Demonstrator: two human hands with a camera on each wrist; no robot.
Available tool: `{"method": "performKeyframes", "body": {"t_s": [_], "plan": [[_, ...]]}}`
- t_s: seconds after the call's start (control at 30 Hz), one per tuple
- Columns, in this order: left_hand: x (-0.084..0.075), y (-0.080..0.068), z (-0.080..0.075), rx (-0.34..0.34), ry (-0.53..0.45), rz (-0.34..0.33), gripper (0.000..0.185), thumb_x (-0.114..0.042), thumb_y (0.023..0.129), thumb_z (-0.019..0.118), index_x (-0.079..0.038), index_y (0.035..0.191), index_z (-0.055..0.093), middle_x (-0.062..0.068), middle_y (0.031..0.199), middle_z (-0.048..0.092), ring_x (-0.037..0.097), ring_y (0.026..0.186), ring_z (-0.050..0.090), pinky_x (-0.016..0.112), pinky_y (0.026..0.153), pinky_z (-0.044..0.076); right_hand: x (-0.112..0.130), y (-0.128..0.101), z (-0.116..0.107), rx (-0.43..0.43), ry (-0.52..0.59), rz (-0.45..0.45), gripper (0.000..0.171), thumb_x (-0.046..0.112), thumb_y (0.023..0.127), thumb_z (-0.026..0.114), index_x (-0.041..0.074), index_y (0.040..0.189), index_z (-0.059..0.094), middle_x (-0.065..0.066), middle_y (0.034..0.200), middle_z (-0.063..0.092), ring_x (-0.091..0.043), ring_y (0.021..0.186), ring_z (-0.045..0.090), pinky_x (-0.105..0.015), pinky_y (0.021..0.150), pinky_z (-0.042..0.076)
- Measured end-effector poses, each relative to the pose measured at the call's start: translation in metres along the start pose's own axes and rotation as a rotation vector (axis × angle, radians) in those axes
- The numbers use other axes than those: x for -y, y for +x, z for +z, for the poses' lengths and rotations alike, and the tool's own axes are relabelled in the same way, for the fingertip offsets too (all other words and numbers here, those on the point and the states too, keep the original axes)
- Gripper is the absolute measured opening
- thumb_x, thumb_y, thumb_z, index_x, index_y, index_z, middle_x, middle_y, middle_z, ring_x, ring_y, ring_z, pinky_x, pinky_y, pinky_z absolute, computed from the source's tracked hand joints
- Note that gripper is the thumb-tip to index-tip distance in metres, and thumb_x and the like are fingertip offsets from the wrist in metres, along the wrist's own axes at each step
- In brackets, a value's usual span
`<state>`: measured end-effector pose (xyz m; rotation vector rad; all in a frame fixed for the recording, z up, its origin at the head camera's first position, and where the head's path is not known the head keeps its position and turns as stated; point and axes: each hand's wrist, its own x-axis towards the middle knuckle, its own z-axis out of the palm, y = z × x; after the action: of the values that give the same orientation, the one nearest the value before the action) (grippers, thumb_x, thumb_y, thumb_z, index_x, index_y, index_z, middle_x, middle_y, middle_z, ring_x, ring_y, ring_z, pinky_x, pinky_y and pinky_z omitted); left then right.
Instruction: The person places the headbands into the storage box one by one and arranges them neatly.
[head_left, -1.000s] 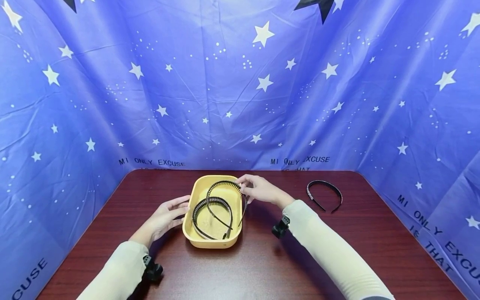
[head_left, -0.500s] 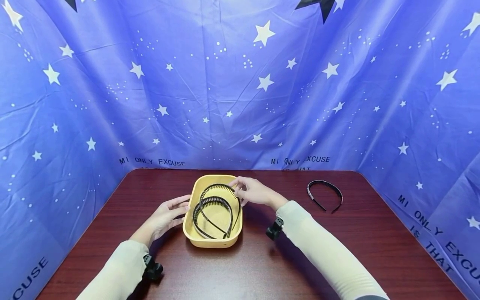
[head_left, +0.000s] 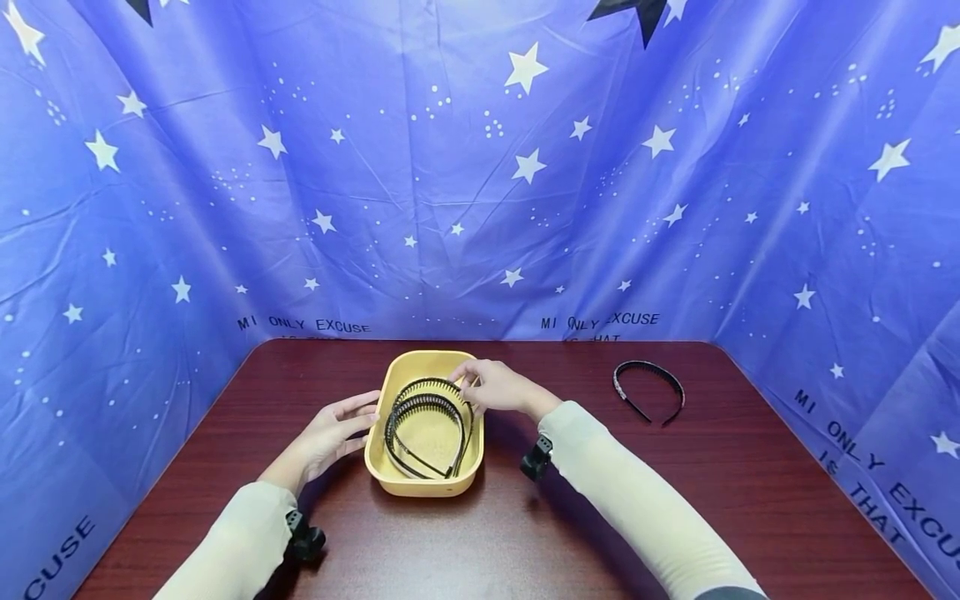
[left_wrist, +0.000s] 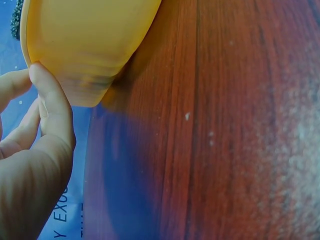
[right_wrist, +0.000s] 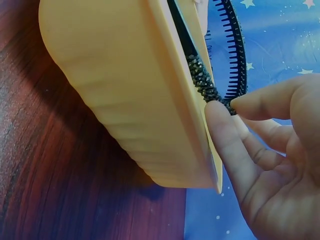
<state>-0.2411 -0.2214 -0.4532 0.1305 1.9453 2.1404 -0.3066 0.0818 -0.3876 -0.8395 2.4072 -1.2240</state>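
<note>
1. Since a second ago my right hand (head_left: pixel 495 387) has carried the black toothed plastic headband (head_left: pixel 435 385) from over the tray's 2 o'clock rim down inside, beside the second black toothed headband (head_left: pixel 420 407) lying there.
2. Nearest me, at 7 o'clock of the tray, my left hand (head_left: pixel 330 433) rests with relaxed, straight fingers (left_wrist: pixel 50 100) against the outer wall of the shallow yellow plastic tray (head_left: pixel 420 485), steadying it on the dark red wooden table (head_left: pixel 600 533).
3. At the tray's 1 o'clock, my right thumb and forefinger pinch the headband's studded crown (right_wrist: pixel 210 90) just above the rim (right_wrist: pixel 190 125).
4. I judge the step in hand to be setting this headband in the tray; it looks nearly seated.
5. Next move, as I judge it: loosen the pinch, lift clear without dragging the teeth.
6. Farther off, at 2 o'clock, a third thin black headband (head_left: pixel 649 390) lies alone on the table.
7. Beyond hangs a blue cloth backdrop with white stars (head_left: pixel 480 167).
</note>
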Motion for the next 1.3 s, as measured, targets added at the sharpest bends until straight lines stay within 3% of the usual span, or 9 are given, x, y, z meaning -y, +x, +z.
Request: {"method": "performKeyframes", "body": {"t_s": [0.6, 0.97, 1.3], "plan": [[-0.001, -0.001, 0.000, -0.011, 0.000, -0.007, 0.060, -0.007, 0.100, 0.061, 0.004, 0.152, 0.034, 0.010, 0.124, 0.059, 0.013, 0.103, 0.063, 0.033, 0.088, 0.055, 0.004, 0.014, 0.010, 0.009, -0.082, 0.073, 0.035, -0.006, 0.089, 0.050, -0.001, 0.121, 0.064, -0.010, 0.090, 0.062, -0.020, 0.058, 0.068, -0.030, 0.059, 0.059], [-0.002, -0.002, 0.000, 0.016, 0.000, 0.007, 0.062, -0.008, 0.100, 0.060, 0.005, 0.153, 0.031, 0.010, 0.124, 0.059, 0.012, 0.105, 0.062, 0.033, 0.090, 0.055, 0.009, 0.021, 0.015, 0.008, -0.224, 0.129, 0.030, -0.006, 0.088, 0.058, 0.002, 0.115, 0.067, -0.006, 0.083, 0.068, -0.015, 0.053, 0.066, -0.025, 0.058, 0.057], [-0.001, -0.002, 0.000, 0.017, -0.001, 0.009, 0.062, -0.008, 0.100, 0.061, 0.005, 0.153, 0.031, 0.013, 0.127, 0.058, 0.013, 0.105, 0.062, 0.033, 0.089, 0.055, 0.006, 0.025, 0.016, 0.004, -0.245, 0.157, 0.027, -0.004, 0.089, 0.061, 0.005, 0.114, 0.068, -0.002, 0.082, 0.069, -0.015, 0.051, 0.064, -0.026, 0.058, 0.056]]}}
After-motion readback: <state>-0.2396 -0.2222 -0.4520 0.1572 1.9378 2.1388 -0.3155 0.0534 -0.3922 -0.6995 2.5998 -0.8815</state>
